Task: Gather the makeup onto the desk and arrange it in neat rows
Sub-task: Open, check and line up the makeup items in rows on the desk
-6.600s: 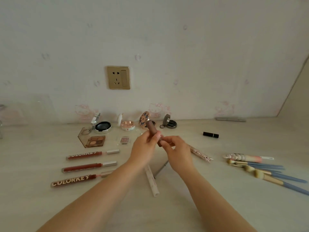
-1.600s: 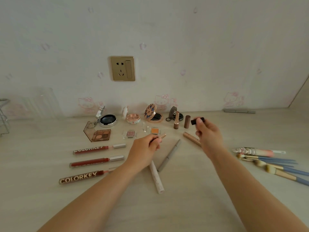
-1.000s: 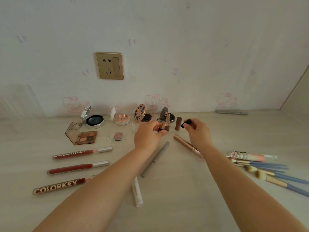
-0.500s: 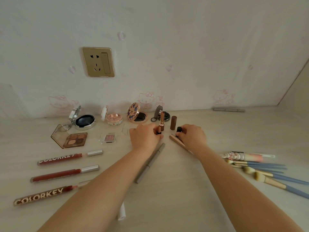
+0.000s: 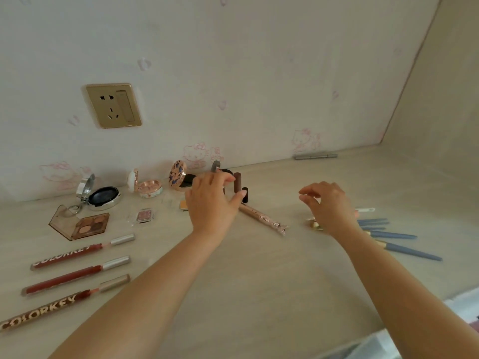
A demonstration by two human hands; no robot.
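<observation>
My left hand (image 5: 212, 203) curls its fingers round a rose-gold lipstick at the back of the desk; the hand hides nearly all of it. Just right of the thumb a short black lipstick (image 5: 245, 195) stands upright, with a brown tube (image 5: 237, 182) standing behind it. A patterned rose-gold pen (image 5: 261, 218) lies slanted in front of them. My right hand (image 5: 330, 204) hovers above the heads of several blue-handled brushes (image 5: 388, 234), fingers loosely bent and holding nothing.
Open compacts (image 5: 103, 196) (image 5: 150, 187) (image 5: 178, 176) line the back wall. In front of them lie an eyeshadow palette (image 5: 90, 224) and three red lip glosses (image 5: 77, 274). A grey pen (image 5: 315, 156) lies against the wall at right. The desk edge (image 5: 383, 332) runs along the lower right.
My right hand let go of the black lipstick, which now stands beside the brown tube, and moved right over the brushes. My left hand stays at the rose-gold lipstick.
</observation>
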